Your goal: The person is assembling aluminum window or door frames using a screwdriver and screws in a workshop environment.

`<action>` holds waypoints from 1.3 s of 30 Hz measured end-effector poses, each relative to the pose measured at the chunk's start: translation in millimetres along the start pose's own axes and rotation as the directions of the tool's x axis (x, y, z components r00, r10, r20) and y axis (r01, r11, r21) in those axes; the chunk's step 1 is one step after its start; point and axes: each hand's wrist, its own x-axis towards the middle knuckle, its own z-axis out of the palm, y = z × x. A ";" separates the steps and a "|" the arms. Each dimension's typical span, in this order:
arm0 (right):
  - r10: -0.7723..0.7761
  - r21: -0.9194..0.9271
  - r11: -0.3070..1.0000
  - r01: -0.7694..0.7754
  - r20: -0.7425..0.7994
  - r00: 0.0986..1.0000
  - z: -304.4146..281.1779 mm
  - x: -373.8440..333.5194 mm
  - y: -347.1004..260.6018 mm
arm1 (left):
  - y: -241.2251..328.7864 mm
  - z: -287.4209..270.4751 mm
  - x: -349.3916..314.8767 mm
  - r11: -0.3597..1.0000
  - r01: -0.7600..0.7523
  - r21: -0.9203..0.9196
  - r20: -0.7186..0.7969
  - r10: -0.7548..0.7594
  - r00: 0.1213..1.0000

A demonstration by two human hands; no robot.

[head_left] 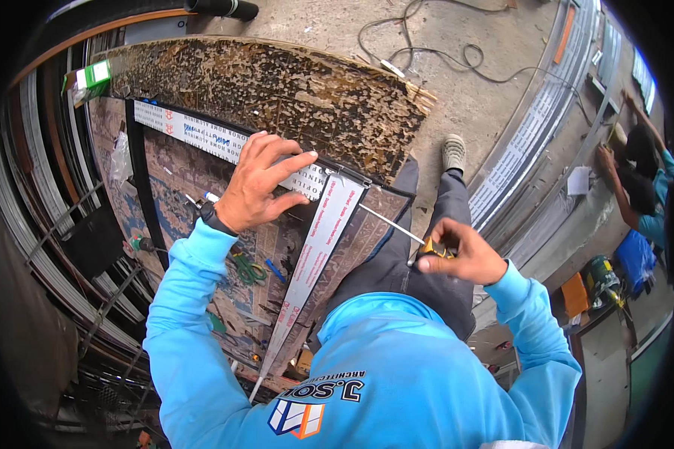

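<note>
Screwdriver at the frame corner, left hand bracing.

I see my left hand [258,183] pressed flat, fingers spread, on the far profile strip [202,135]. My right hand [460,254], fingers clamped on a yellow-handled screwdriver [397,227], aims its tip left at the corner joint [348,179] on the worn table [277,82].

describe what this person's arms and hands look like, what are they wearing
Both arms are covered by long bright blue sleeves ending at the wrists. The left hand is bare, with a black wristwatch just past the cuff. The right hand is bare too, no glove or watch visible.
</note>
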 end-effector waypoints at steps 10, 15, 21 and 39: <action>-0.441 -0.404 0.844 0.353 -0.148 0.885 -0.9 9.2 23.7 | -1.8 4.3 -1.4 0.999 -0.023 0.022 -0.025 0.024 0.999; 0.064 -0.073 0.995 -0.069 -0.064 0.996 -0.1 7.3 6.1 | -1.0 6.3 -9.8 1.000 0.004 0.001 -0.033 -0.004 0.999; -0.313 -0.393 0.895 0.209 -0.220 0.924 9.4 4.7 25.1 | -5.2 15.4 -14.1 0.999 -0.035 0.012 -0.084 0.036 0.996; -0.025 -0.074 0.997 0.013 -0.154 0.988 16.4 5.4 7.6 | 12.5 30.4 -29.8 0.992 0.103 0.067 -0.148 -0.093 0.985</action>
